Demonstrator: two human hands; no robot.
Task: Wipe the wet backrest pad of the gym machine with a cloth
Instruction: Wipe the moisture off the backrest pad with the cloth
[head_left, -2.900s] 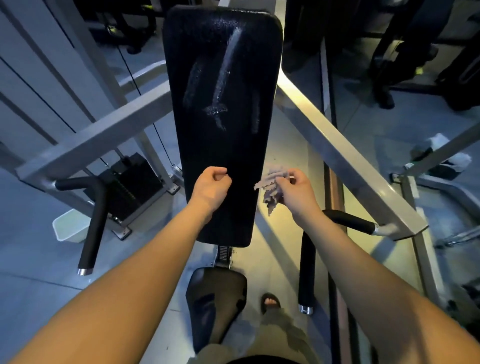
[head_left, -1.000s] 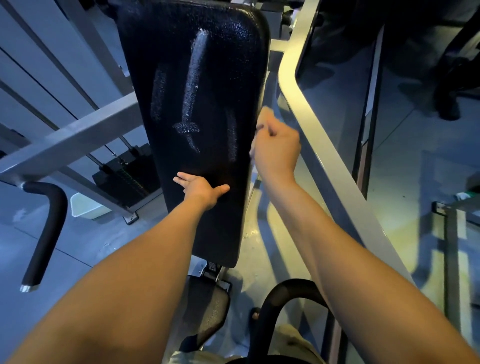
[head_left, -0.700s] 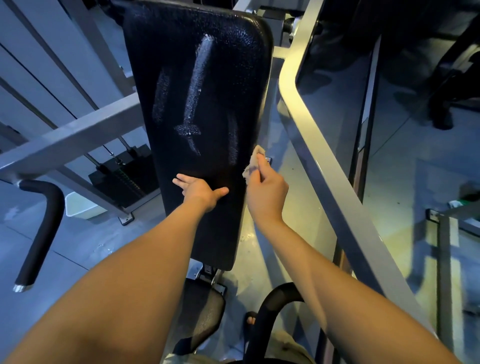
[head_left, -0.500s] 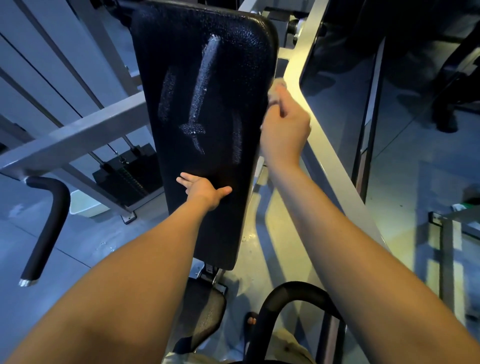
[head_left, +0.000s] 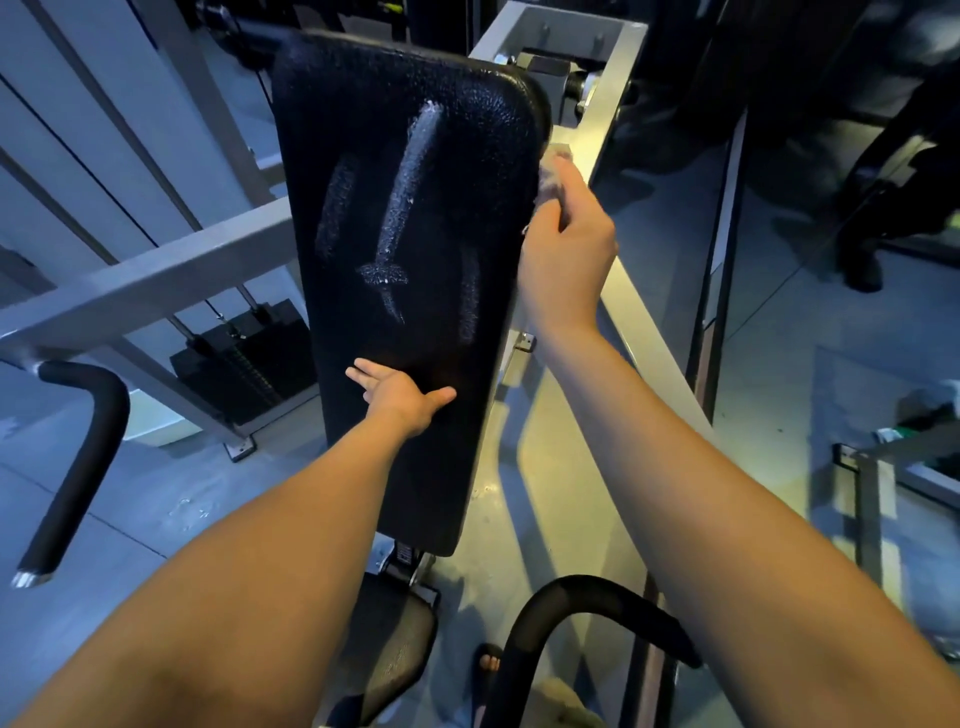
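At far left a black padded handle (head_left: 78, 467) hangs from the grey frame bar (head_left: 156, 280), with the weight stack (head_left: 244, 358) behind it. The black backrest pad (head_left: 363, 104) stands upright in the middle, with pale wet streaks (head_left: 410, 192) down its face. The left hand (head_left: 402, 395) lies flat on the pad's lower half, its fingers (head_left: 361, 375) straight and spread. At the pad's upper right edge, the right hand (head_left: 566, 254) curls its fingers round a light cloth (head_left: 550, 171) and holds it against that edge. Just beside it the right frame bar (head_left: 644, 332) slants down. Lower down, a curved black handle (head_left: 571, 603) arches by the seat (head_left: 395, 649).
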